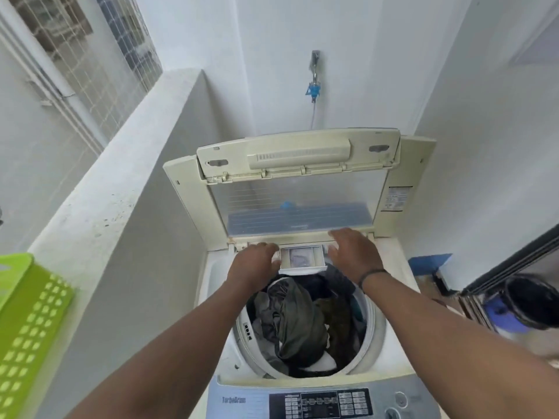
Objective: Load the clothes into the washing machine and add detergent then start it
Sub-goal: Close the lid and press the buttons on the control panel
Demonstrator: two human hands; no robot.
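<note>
A top-loading washing machine stands before me with its lid folded up at the back. Dark and grey clothes fill the drum. At the drum's far rim a small white detergent drawer is pulled out, with pale powder in it. My left hand holds the drawer's left front corner, fingers curled on it. My right hand hovers over the drawer's right side, fingers extended and relaxed, a dark band on the wrist.
The control panel runs along the machine's near edge. A green laundry basket sits on the low wall at left. A tap with a blue fitting is on the back wall. A dark bucket stands at right.
</note>
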